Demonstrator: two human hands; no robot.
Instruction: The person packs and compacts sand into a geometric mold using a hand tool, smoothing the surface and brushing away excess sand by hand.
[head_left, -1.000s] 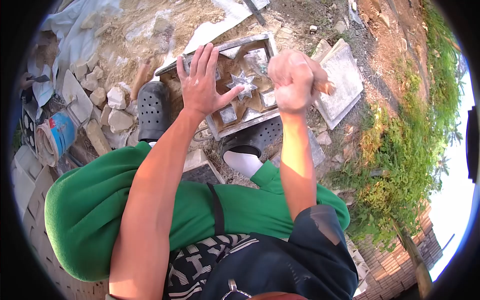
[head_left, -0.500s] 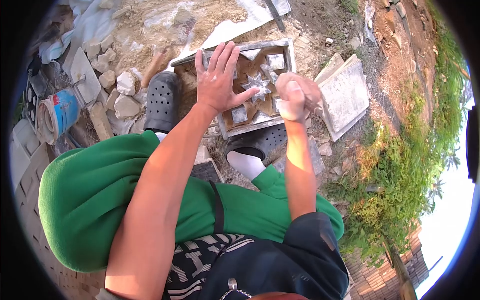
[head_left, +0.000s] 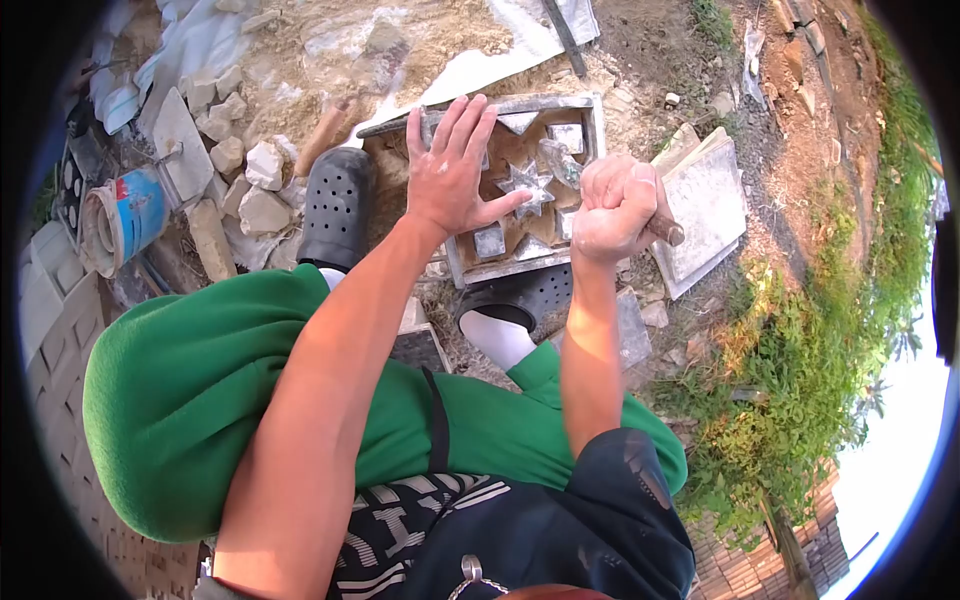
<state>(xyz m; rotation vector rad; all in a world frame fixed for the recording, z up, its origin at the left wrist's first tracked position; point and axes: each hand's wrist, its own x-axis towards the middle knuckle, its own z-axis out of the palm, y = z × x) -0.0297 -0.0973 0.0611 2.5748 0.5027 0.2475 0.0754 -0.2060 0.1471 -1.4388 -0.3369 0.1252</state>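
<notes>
My left hand [head_left: 450,180] is spread open, palm down, over the left part of a rectangular framed mould [head_left: 598,125]. My right hand [head_left: 618,210] is closed round the wooden handle [head_left: 667,231] of a tool, by the mould's right side. The tool's blade [head_left: 560,163] seems to reach over the mould, partly blurred. Inside the frame lie a grey eight-pointed star [head_left: 526,188] and pale square pieces [head_left: 489,241] set in brown material. My left thumb tip is at the star's edge, and part of the mould is hidden under my left hand.
Dark clogs [head_left: 337,208] stand beside and below the mould. Pale flat slabs [head_left: 705,205] are stacked at the right. Left lie stone chunks [head_left: 264,212], a trowel [head_left: 182,145], a wooden-handled tool [head_left: 321,135] and a blue bucket [head_left: 140,208]. Green plants [head_left: 790,390] grow at the right.
The view has shifted, moving the scene slightly in the frame. My right hand has dipped and risen again with the tool, and its handle end shows more clearly. My left hand stays spread over the mould.
</notes>
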